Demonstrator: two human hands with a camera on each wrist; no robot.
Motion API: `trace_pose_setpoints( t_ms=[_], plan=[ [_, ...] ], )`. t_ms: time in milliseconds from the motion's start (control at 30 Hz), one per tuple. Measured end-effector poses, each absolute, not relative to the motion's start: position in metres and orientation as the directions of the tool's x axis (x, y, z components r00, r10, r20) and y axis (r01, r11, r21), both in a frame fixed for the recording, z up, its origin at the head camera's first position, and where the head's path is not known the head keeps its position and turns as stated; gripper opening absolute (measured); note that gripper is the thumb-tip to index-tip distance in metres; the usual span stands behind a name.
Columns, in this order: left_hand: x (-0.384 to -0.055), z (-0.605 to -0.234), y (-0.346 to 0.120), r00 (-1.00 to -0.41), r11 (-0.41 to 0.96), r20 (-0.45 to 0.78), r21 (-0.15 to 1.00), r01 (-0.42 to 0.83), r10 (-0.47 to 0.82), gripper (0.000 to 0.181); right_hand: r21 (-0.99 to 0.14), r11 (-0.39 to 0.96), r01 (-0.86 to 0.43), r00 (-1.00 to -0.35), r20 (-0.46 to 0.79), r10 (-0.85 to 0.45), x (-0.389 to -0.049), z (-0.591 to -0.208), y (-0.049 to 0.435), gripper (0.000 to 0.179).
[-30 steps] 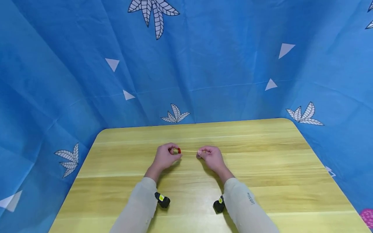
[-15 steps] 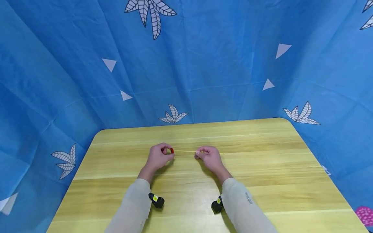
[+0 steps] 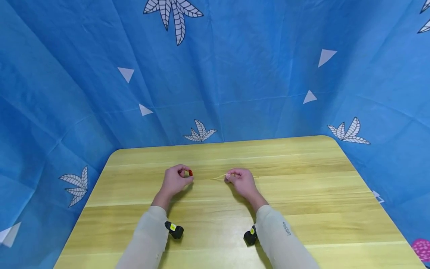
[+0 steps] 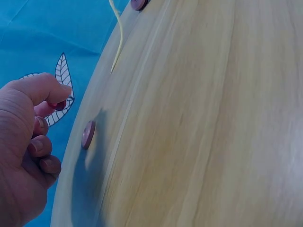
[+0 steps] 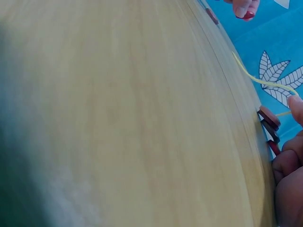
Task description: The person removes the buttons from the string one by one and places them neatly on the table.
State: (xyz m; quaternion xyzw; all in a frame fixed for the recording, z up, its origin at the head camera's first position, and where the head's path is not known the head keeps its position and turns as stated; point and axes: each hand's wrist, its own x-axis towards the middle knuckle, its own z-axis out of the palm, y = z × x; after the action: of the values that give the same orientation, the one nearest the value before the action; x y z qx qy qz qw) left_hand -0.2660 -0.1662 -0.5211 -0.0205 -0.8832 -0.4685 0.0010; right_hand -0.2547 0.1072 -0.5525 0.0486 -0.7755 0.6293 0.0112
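Observation:
Between thumb and fingertips of my left hand (image 3: 174, 182) is a small red disc-shaped bead (image 3: 190, 173), partly covered by the fingers in the left wrist view. My right hand (image 3: 244, 183) pinches a thin yellow string (image 3: 215, 178). One end of the string points left, hanging loose in the gap between the hands, apart from the red bead. Its other end sticks out to the right past the hand. In the right wrist view, several discs, brown, dark and red, stand close by the right fingers (image 5: 270, 116); whether the string passes through them is hidden.
The hands are over a light wood table (image 3: 215, 224), with a blue patterned cloth (image 3: 255, 74) hanging behind it. A brownish round disc (image 4: 88, 135) shows beyond the left hand in the left wrist view. Black wrist cameras (image 3: 175, 231) are strapped to both sleeves.
My left hand has moved left with the red bead, which has come off the yellow string. The string was taut and now droops with a free end. The right hand stays nearly still.

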Motion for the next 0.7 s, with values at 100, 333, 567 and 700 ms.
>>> trace_pose_setpoints(
  t_ms=[100,333,567,700],
  plan=[
    [-0.268,-0.524,-0.172,-0.999,0.578,0.023,0.816,0.035,0.029,0.026,-0.977,0.198,-0.080,-0.995,0.068,-0.067,-0.253,-0.547,0.107,0.011],
    [-0.269,-0.530,-0.184,-0.999,0.580,0.033,0.814,0.041,0.024,0.029,-0.976,0.199,-0.086,-0.995,0.074,-0.064,-0.256,-0.552,0.108,0.011],
    [-0.266,-0.528,-0.193,-1.000,0.619,0.023,0.785,0.021,0.005,0.037,-0.976,0.197,-0.090,-0.995,0.080,-0.058,-0.257,-0.554,0.107,0.010],
    [-0.265,-0.528,-0.197,-1.000,0.645,0.022,0.764,0.019,0.003,0.041,-0.978,0.191,-0.082,-0.996,0.073,-0.054,-0.256,-0.555,0.107,0.010]
  ],
)
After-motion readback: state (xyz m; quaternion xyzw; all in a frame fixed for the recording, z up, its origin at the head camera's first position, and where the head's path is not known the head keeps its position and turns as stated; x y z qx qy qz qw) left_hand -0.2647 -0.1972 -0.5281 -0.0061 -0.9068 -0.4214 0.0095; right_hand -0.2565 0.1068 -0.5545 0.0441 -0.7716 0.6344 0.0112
